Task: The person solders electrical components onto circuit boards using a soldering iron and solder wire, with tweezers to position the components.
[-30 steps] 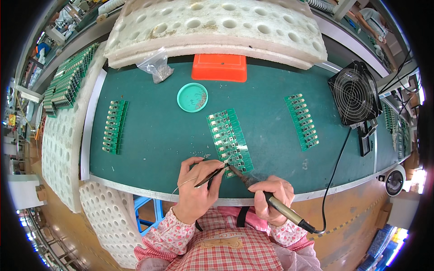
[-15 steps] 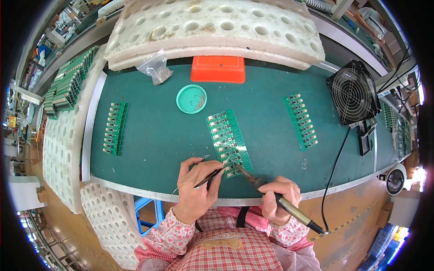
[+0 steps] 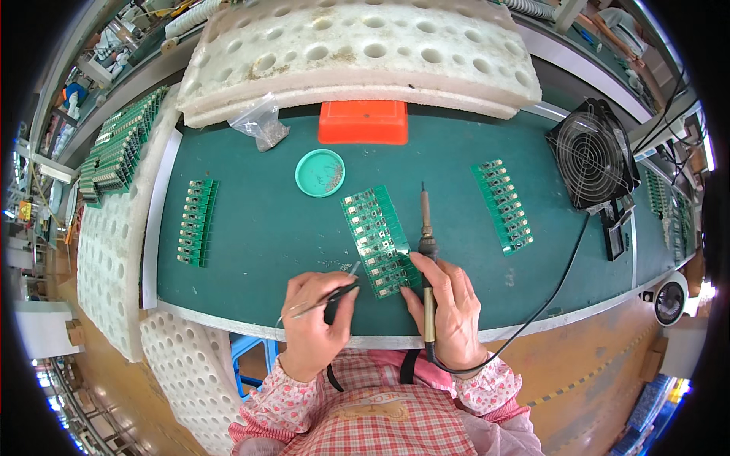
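Mid-worktop (image 3: 251, 228), toward the near edge: green board panel (image 3: 372, 228) lying flat, slightly skewed, a row of small boards with pale blocks down its left side. Hands apart from each other, both loaded. Left hand (image 3: 312, 319) pinches tweezers (image 3: 334, 292), tips just left of the panel's lower end. Right hand (image 3: 450, 315) grips the soldering iron (image 3: 427, 243), tip pointing away from the person, off the panel; fingertips at the panel's lower right edge.

Progress: looks partway. No joint being made right now. Joints too small to read, so can't say how many positions on this panel are done. Two more panels sit out, left panel (image 3: 198, 223) and right panel (image 3: 503, 205), neither touched; can't tell which is finished. More stacked panels (image 3: 125, 144) at far left, status unclear. Small parts in the turquoise dish (image 3: 307, 181), more in the clear bag (image 3: 268, 133), so supply isn't used up.
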The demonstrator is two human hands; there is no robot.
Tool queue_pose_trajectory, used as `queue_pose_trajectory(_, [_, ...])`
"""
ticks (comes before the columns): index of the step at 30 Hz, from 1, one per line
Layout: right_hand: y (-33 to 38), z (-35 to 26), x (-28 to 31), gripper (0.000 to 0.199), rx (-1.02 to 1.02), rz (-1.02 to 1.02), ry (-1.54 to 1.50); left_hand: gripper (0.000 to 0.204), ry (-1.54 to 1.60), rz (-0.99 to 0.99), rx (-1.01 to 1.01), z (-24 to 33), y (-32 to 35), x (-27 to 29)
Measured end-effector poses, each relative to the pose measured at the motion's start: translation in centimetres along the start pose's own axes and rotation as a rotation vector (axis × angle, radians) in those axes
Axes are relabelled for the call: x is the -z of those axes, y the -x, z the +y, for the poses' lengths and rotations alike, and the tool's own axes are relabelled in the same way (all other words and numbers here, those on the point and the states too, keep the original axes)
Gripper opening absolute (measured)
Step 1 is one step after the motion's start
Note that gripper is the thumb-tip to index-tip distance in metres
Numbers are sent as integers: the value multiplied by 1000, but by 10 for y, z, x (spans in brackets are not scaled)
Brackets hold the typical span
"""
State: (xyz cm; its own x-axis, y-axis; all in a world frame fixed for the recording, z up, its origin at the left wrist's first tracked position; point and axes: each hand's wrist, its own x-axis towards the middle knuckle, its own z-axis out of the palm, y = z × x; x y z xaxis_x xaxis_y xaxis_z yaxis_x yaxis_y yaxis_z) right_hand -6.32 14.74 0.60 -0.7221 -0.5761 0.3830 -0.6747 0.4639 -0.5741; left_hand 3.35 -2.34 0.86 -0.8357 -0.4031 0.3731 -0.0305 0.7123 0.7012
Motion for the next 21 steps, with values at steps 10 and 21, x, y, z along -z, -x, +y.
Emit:
queue_pose_trajectory(10, [5, 6, 7, 60, -104, 21, -75, 15, -139, 89, 69, -16, -16, 0])
queue_pose_trajectory(21, [4, 7, 9, 58, -148, -3, -99, 16, -142, 84, 41, -19, -18, -3])
